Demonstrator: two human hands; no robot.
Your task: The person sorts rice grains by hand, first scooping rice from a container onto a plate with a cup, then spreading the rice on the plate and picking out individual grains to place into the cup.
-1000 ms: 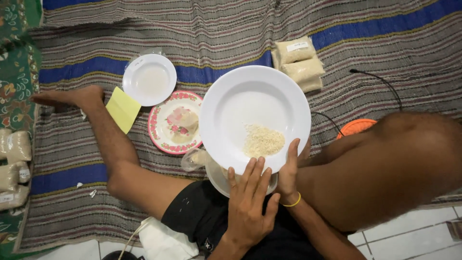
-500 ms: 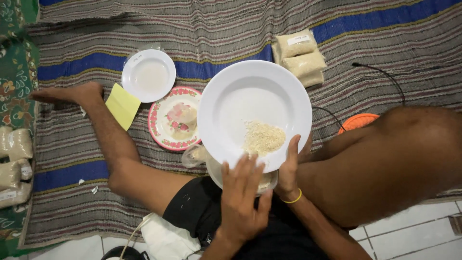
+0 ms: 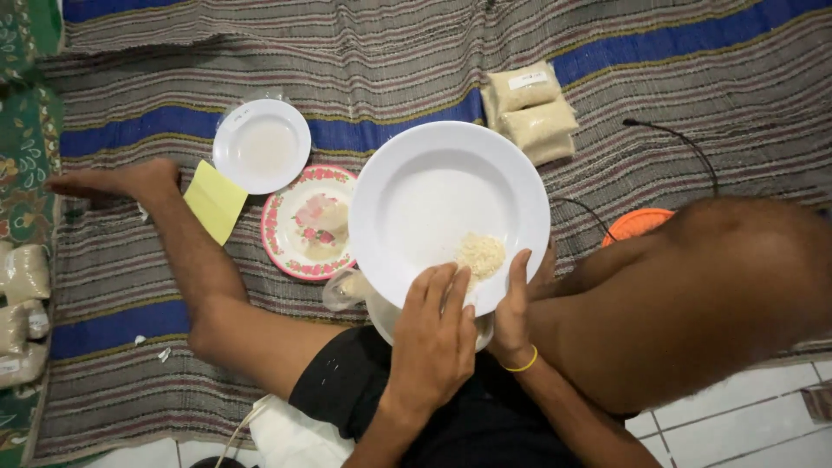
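plate: (image 3: 433, 199) white, over your lap, small grain pile (image 3: 481, 253) at near rim
left hand: (image 3: 433, 338) your fingers lie flat over the near rim, unclenched
right hand: (image 3: 513, 316) your fingers grasping the rim
around: small bowl (image 3: 262, 146), flowered dish (image 3: 308, 223), yellow card (image 3: 215, 199), packets (image 3: 530, 111) on mat (image 3: 364, 52)
blocking: your right knee (image 3: 719, 286) hides orange lid (image 3: 633, 224)

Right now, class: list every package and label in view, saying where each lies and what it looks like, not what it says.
Stacked clear bags of pale grain: on the mat above the big white plate, white label on top.
More pale bags: left edge, on the green mat.
Yellow paper slip: beside the flowered plate.
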